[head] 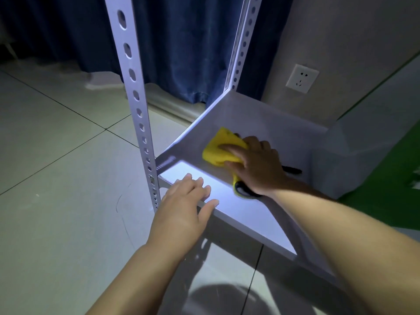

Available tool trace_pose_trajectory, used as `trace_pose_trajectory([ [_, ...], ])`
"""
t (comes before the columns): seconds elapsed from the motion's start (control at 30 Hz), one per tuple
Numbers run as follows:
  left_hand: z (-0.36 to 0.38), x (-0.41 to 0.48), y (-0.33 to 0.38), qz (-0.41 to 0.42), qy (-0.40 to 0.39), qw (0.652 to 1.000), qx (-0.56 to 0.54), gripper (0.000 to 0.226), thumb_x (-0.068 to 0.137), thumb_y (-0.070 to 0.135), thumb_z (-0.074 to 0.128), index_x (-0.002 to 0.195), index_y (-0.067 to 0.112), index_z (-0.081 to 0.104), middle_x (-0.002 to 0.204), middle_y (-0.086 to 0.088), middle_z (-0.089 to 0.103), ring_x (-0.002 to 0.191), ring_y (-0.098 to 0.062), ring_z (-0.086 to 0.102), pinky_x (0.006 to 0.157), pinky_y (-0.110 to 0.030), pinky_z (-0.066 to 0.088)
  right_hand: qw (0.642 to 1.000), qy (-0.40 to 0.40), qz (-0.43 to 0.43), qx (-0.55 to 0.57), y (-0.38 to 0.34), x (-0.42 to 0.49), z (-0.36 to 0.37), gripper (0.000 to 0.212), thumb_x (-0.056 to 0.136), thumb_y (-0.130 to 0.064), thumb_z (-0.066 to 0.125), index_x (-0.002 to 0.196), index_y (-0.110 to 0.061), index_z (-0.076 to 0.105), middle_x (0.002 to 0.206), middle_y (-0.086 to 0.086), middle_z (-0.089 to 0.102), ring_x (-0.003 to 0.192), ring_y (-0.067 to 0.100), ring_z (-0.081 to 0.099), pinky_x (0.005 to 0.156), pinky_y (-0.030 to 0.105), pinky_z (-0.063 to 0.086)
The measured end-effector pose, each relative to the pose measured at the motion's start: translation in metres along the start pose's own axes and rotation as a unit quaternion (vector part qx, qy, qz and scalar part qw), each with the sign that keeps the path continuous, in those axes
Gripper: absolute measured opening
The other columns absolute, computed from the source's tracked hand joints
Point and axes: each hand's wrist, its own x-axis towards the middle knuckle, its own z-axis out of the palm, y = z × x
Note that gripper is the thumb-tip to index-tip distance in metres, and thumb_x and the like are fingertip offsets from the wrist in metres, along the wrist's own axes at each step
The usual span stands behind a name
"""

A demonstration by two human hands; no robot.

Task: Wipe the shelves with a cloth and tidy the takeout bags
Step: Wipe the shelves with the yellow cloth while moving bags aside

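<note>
A low white metal shelf (254, 123) sits between perforated white uprights, just above the floor. A yellow cloth (218, 148) with a black part lies on the shelf's middle. My right hand (256, 167) presses down on the cloth, fingers spread over it. At the shelf's front left edge rests my left hand (186, 203), fingers flat on the top and thumb along the lip. No takeout bags are in view.
A perforated upright (136, 98) rises at the front left corner and another (241, 44) at the back. Blue curtains (181, 46) hang behind. A wall socket (301, 78) is at the right. Tiled floor (56, 155) spreads left; green flooring (386, 196) lies right.
</note>
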Motion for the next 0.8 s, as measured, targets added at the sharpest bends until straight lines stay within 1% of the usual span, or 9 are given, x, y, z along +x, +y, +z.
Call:
trace_pose_trajectory([
  [0.1, 0.0, -0.001, 0.0, 0.014, 0.002, 1.0, 0.018, 0.031, 0.092, 0.038, 0.05, 0.116, 0.022, 0.061, 0.133, 0.009, 0.051, 0.139, -0.011, 0.026, 0.107, -0.012, 0.004, 0.99, -0.014, 0.138, -0.027, 0.013, 0.014, -0.007, 0.042, 0.093, -0.05, 0.039, 0.135, -0.049, 0.034, 0.129, 0.013, 0.036, 0.113, 0.037, 0.036, 0.094, 0.046, 0.028],
  [0.17, 0.0, -0.002, 0.002, 0.022, 0.002, 0.999, 0.03, 0.028, 0.092, 0.037, 0.05, 0.113, 0.022, 0.061, 0.13, 0.007, 0.053, 0.138, -0.013, 0.027, 0.107, -0.015, 0.007, 0.984, 0.008, 0.178, -0.025, -0.002, 0.011, -0.003, 0.042, 0.093, -0.046, 0.04, 0.134, -0.048, 0.035, 0.13, 0.015, 0.034, 0.112, 0.035, 0.03, 0.093, 0.046, 0.025],
  [0.27, -0.001, -0.005, 0.006, 0.031, -0.002, 0.999, 0.044, 0.021, 0.089, 0.032, 0.057, 0.102, 0.018, 0.063, 0.115, 0.003, 0.058, 0.133, -0.02, 0.037, 0.104, -0.021, 0.023, 0.991, 0.044, 0.125, -0.016, -0.025, -0.018, 0.005, 0.04, 0.089, -0.046, 0.045, 0.127, -0.056, 0.037, 0.125, 0.004, 0.028, 0.103, 0.025, 0.019, 0.082, 0.04, 0.02],
  [0.37, -0.002, -0.009, 0.01, 0.026, 0.009, 0.998, 0.048, 0.014, 0.085, 0.024, 0.065, 0.093, 0.014, 0.068, 0.11, -0.002, 0.062, 0.127, -0.025, 0.046, 0.097, -0.025, 0.031, 0.999, -0.007, 0.045, 0.024, -0.012, -0.036, -0.003, 0.039, 0.089, -0.053, 0.042, 0.126, -0.061, 0.032, 0.125, -0.001, 0.031, 0.11, 0.026, 0.027, 0.084, 0.037, 0.02],
  [0.43, -0.003, -0.012, 0.01, 0.022, 0.016, 0.998, 0.048, 0.014, 0.083, 0.021, 0.068, 0.093, 0.012, 0.07, 0.11, -0.004, 0.063, 0.125, -0.025, 0.048, 0.095, -0.026, 0.032, 0.997, -0.023, 0.066, 0.036, -0.003, -0.036, -0.008, 0.039, 0.089, -0.054, 0.041, 0.127, -0.059, 0.032, 0.127, 0.0, 0.035, 0.112, 0.029, 0.031, 0.088, 0.038, 0.023],
  [0.53, -0.004, -0.016, 0.013, 0.034, 0.015, 0.997, 0.062, 0.018, 0.08, 0.02, 0.071, 0.095, 0.01, 0.071, 0.11, -0.007, 0.064, 0.122, -0.029, 0.052, 0.092, -0.029, 0.037, 0.988, 0.013, 0.153, -0.019, -0.012, -0.032, -0.002, 0.04, 0.09, -0.053, 0.041, 0.129, -0.055, 0.035, 0.128, 0.005, 0.037, 0.111, 0.032, 0.032, 0.092, 0.042, 0.024],
  [0.6, -0.006, -0.019, 0.016, 0.042, 0.009, 0.996, 0.08, 0.021, 0.079, 0.021, 0.072, 0.096, 0.009, 0.071, 0.11, -0.008, 0.065, 0.12, -0.03, 0.053, 0.089, -0.033, 0.043, 0.981, 0.001, 0.19, -0.036, -0.024, -0.032, -0.001, 0.039, 0.091, -0.052, 0.04, 0.129, -0.053, 0.035, 0.131, 0.007, 0.034, 0.111, 0.032, 0.031, 0.093, 0.043, 0.022],
  [0.73, -0.011, -0.028, 0.02, 0.024, -0.025, 0.993, 0.115, 0.029, 0.084, 0.03, 0.065, 0.109, 0.014, 0.067, 0.122, -0.003, 0.059, 0.125, -0.025, 0.048, 0.09, -0.035, 0.046, 0.989, -0.022, 0.142, -0.023, -0.033, -0.053, -0.005, 0.037, 0.09, -0.051, 0.043, 0.127, -0.048, 0.039, 0.124, 0.006, 0.036, 0.105, 0.033, 0.034, 0.083, 0.041, 0.023],
  [0.8, -0.017, -0.036, 0.025, 0.014, -0.039, 0.991, 0.127, 0.03, 0.086, 0.034, 0.061, 0.111, 0.018, 0.065, 0.123, -0.001, 0.057, 0.116, -0.024, 0.053, 0.086, -0.032, 0.045, 0.994, -0.023, 0.108, -0.002, -0.035, -0.074, -0.01, 0.035, 0.089, -0.05, 0.045, 0.124, -0.048, 0.041, 0.119, 0.003, 0.037, 0.103, 0.032, 0.035, 0.079, 0.039, 0.022],
])
